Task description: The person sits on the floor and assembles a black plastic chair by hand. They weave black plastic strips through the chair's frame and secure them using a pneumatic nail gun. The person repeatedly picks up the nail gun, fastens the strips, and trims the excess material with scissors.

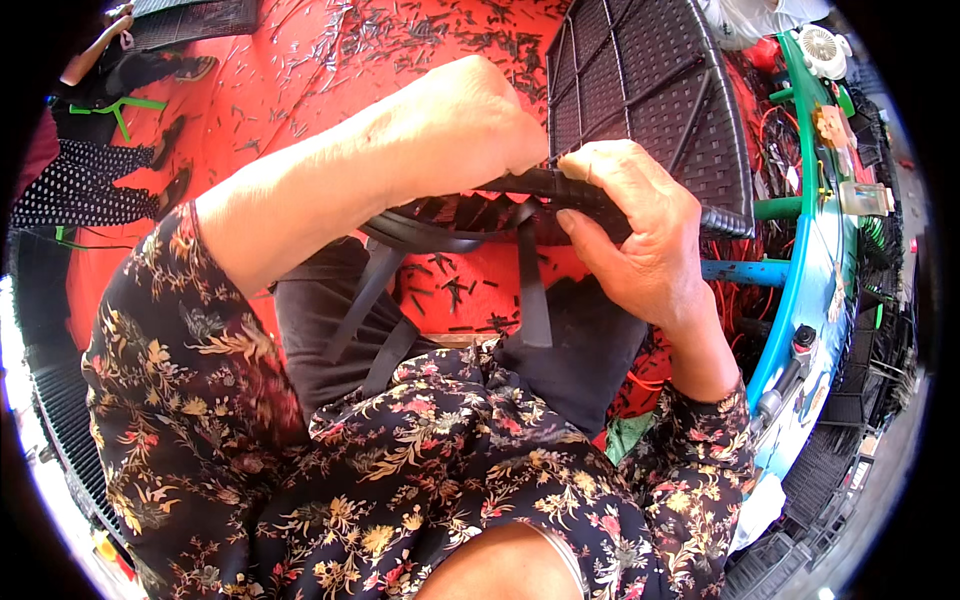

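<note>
A dark woven wicker panel (655, 110) on a black frame stands tilted in front of me, its ribbed side in view. My right hand (640, 225) is closed round the panel's near black rim (585, 195), thumb below and fingers over the top. My left hand (485, 115) makes a fist just left of it, right above the rim. What its fingers hold is hidden behind the back of the hand. Flat black plastic strips (534, 285) hang from the rim between my knees, and more strips (365, 300) lie across my lap at the left.
Short black strip offcuts (350, 50) litter the red floor sheet (240, 90). At right, a blue-edged table (800, 310) bears a hand tool (790, 375) and a clear box (866, 198); a white fan (822, 50) is beyond. Another person's dotted trousers (90, 180) appear far left.
</note>
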The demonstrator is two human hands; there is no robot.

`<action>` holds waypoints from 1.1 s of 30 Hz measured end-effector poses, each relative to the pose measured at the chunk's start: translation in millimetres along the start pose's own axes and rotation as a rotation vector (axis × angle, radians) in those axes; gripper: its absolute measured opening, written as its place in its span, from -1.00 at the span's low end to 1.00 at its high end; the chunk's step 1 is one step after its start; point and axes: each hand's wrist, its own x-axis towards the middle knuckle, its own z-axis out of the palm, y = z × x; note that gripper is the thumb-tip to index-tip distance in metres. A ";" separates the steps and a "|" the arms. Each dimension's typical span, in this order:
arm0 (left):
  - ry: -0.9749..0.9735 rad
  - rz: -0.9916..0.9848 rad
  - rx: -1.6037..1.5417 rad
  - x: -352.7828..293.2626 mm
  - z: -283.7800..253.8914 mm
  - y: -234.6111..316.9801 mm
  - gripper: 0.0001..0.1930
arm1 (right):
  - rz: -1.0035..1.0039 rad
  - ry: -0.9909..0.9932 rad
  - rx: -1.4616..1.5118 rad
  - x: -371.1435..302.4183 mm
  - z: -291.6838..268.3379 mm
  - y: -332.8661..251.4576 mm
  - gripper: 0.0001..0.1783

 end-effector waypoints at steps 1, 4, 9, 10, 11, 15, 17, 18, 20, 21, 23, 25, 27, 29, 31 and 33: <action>-0.027 -0.019 0.002 1.5 2.5 -3.4 -0.83 | -0.009 0.017 -0.022 -1.6 1.5 2.0 -0.68; -0.074 -0.409 -0.268 6.5 -1.2 5.1 -0.79 | 0.006 0.016 -0.016 -0.7 1.4 0.8 -0.68; -0.087 -0.717 -0.413 11.5 -8.0 13.0 -0.75 | 0.030 0.034 0.025 3.6 2.6 -3.8 -0.69; -0.099 -0.720 -0.399 15.9 -8.5 15.8 -0.74 | 0.049 0.036 0.025 2.8 2.7 -3.5 -0.68; -0.110 -0.725 -0.383 18.7 -9.4 18.2 -0.74 | 0.053 0.038 0.020 2.3 2.6 -3.2 -0.68; -0.070 -0.685 -0.367 19.8 -11.8 21.9 -0.72 | 0.042 0.044 0.035 3.6 0.5 -4.0 -0.65; -0.052 -0.496 -0.244 11.2 -10.9 19.6 -0.73 | 0.032 0.049 0.047 5.2 0.7 -5.9 -0.65; -0.049 -0.424 -0.195 6.5 -11.8 19.2 -0.73 | 0.032 0.054 0.049 6.2 1.7 -6.8 -0.66; -0.091 -0.324 -0.183 7.0 -5.8 9.3 -0.73 | 0.045 0.052 0.034 3.6 4.4 -3.8 -0.65; -0.072 -0.328 -0.199 7.5 -2.9 7.3 -0.74 | 0.042 0.048 0.030 3.1 5.0 -3.1 -0.64; -0.031 -0.347 -0.207 8.1 -4.9 13.4 -0.76 | 0.020 0.056 0.041 4.2 4.5 -3.7 -0.62; 0.011 -0.331 -0.216 10.0 -2.3 14.8 -0.78 | 0.008 0.071 0.041 4.5 5.3 -2.6 -0.61; -0.019 -0.391 -0.260 12.1 -4.6 16.8 -0.80 | 0.024 0.065 0.037 4.4 4.0 -3.7 -0.61; -0.124 -0.548 -0.343 13.1 -12.4 21.4 -0.81 | 0.025 0.064 0.017 5.4 4.0 -3.5 -0.62; -0.092 -0.549 -0.385 8.6 -9.8 16.4 -0.83 | 0.015 0.074 -0.018 5.8 5.7 -0.8 -0.63; -0.053 -0.618 -0.437 5.0 -8.8 16.4 -0.84 | 0.011 0.083 -0.028 6.7 6.2 -2.3 -0.63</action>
